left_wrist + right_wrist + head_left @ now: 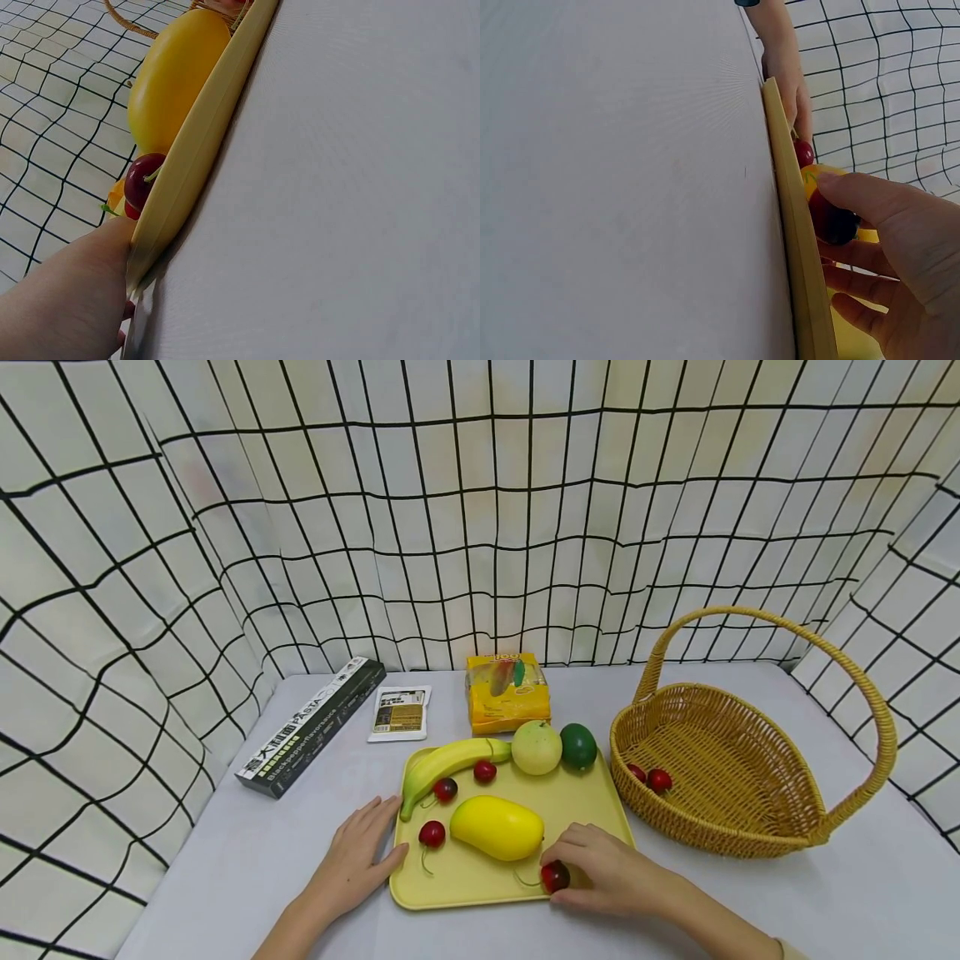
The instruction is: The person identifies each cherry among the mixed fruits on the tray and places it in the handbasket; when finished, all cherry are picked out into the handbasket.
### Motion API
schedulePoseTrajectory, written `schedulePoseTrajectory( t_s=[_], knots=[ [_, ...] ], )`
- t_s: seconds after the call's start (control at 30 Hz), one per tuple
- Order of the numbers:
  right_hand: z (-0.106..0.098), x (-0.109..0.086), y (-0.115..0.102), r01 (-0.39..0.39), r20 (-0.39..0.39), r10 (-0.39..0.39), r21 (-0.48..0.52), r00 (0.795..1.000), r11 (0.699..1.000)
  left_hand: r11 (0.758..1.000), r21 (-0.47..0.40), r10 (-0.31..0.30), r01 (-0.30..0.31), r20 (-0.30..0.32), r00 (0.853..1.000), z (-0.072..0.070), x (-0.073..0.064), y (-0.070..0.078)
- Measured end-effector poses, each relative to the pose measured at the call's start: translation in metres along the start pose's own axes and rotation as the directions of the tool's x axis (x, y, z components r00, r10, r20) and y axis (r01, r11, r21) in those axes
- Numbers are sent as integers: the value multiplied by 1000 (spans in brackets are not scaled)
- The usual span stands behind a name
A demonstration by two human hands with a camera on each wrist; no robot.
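Note:
A yellow tray holds a banana, a mango, a pale green round fruit, a dark green fruit and several cherries. At the tray's front right corner my right hand pinches a dark red cherry between thumb and fingers; its green stem points left. The right wrist view shows the thumb against this cherry. My left hand rests at the tray's left edge, fingers extended and thumb touching the rim. Close to that thumb lies another cherry.
A wicker basket with a tall handle stands at the right, two cherries inside. Behind the tray are a yellow mango-printed packet, a small white sachet and a long black pasta box. Grid-patterned curtains surround the table.

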State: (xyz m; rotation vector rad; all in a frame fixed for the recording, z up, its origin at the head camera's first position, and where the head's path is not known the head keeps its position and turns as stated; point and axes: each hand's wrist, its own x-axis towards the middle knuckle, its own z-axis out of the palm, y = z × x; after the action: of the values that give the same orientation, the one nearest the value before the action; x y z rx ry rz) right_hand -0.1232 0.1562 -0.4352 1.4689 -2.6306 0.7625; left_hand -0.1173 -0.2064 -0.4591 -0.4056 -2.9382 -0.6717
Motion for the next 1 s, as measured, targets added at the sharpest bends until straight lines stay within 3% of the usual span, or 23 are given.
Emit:
schedulePoseTrajectory(
  t_s=[0.67, 1.0],
  knots=[
    [-4, 1, -5, 1, 39, -2, 11, 999, 1000, 1000, 0, 16, -16, -8, 1000, 1, 0, 0],
    [-11, 0, -10, 49, 6, -49, -12, 999, 999, 1000, 2, 11, -11, 0, 1000, 0, 0, -1]
  ],
)
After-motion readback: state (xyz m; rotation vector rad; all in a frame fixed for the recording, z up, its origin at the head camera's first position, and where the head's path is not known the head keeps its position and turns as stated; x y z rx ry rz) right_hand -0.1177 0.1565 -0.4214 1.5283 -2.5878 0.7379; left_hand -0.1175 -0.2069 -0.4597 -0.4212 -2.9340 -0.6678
